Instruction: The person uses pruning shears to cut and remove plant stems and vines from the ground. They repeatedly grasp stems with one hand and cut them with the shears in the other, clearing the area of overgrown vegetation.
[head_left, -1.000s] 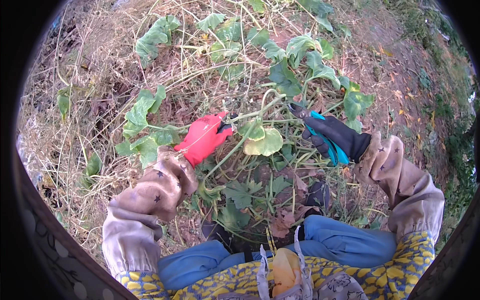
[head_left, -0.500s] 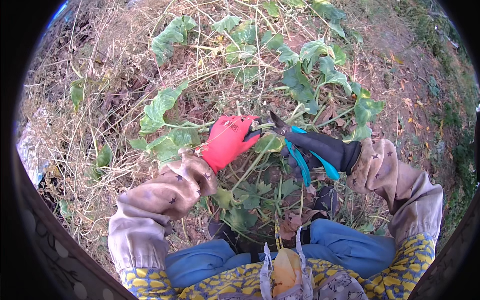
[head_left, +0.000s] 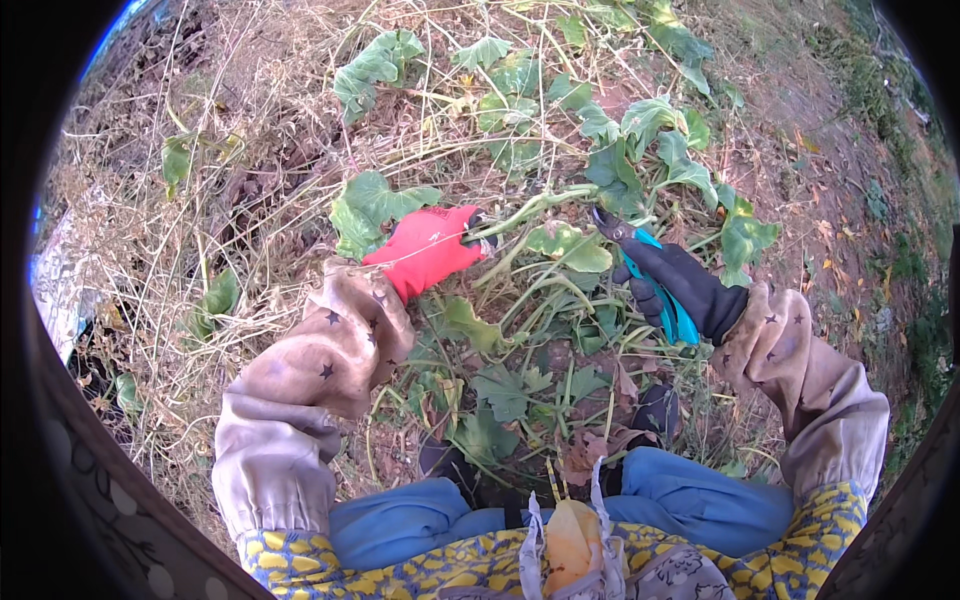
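My left hand (head_left: 432,251), in a red glove with dark fingertips, is closed round a green vine stem (head_left: 535,206) that runs off to the right. Pruning shears (head_left: 672,300) with teal handles sit in my right hand (head_left: 680,285), which wears a dark glove. Their dark blades point up and left, close to the stem's leafy right end; whether they touch it I cannot tell. Between the hands hangs a yellowing leaf (head_left: 570,245). Broad green leaves (head_left: 385,205) stand just beyond my left hand.
Dry stalks and straw (head_left: 270,160) cover the ground ahead and left. More green leaves (head_left: 690,170) grow at the far right. Leafy stems (head_left: 500,390) lie before my knees, beside my dark shoes (head_left: 655,410). Bare brown soil (head_left: 800,130) slopes along the right.
My hands have moved apart, the left one leftward with the stem, which is now stretched between them. The shears have moved right and their handles have come closer together.
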